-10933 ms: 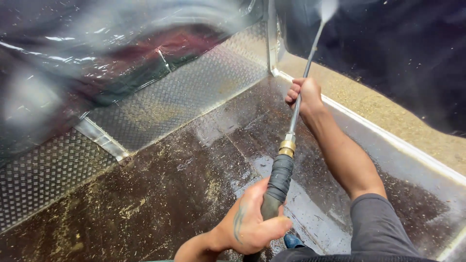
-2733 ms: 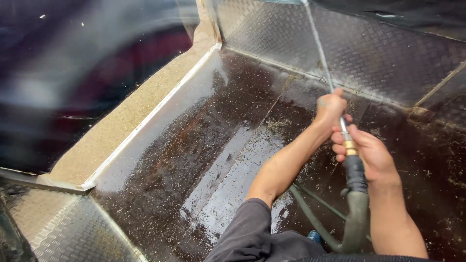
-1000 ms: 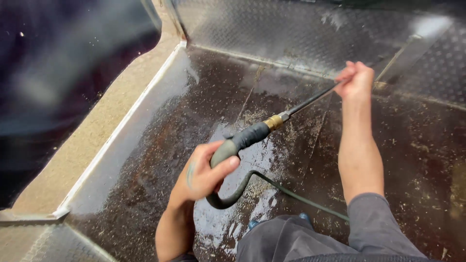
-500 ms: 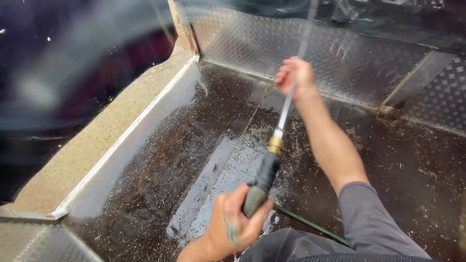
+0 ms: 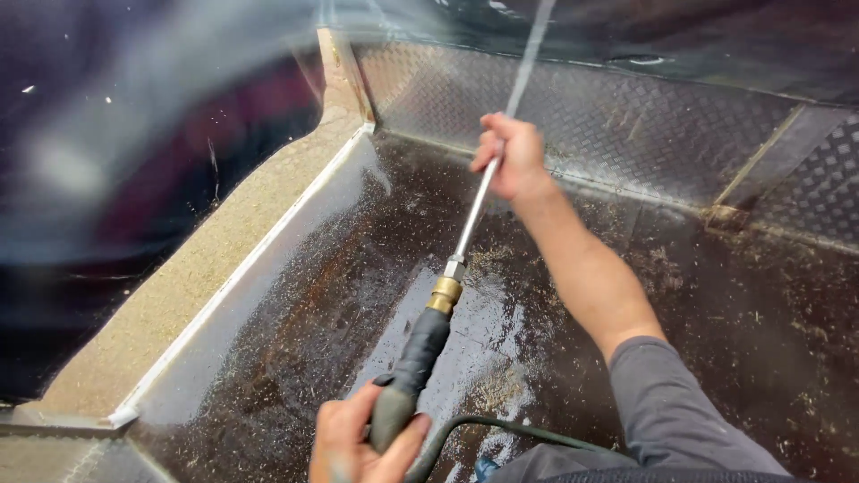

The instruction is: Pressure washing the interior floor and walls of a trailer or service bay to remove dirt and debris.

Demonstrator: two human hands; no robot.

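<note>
Gripping one spray lance (image 5: pixel 452 268), left hand (image 5: pixel 358 443) and right hand (image 5: pixel 508 156).

Wet dark floor (image 5: pixel 295 340), grit and plant debris (image 5: pixel 501 394) scattered, puddle sheen mid-floor.

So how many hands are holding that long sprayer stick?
2. The left hand is wrapped around the dark handle at the bottom of the view. The right hand clasps the metal lance farther up. No other hands show.
</note>
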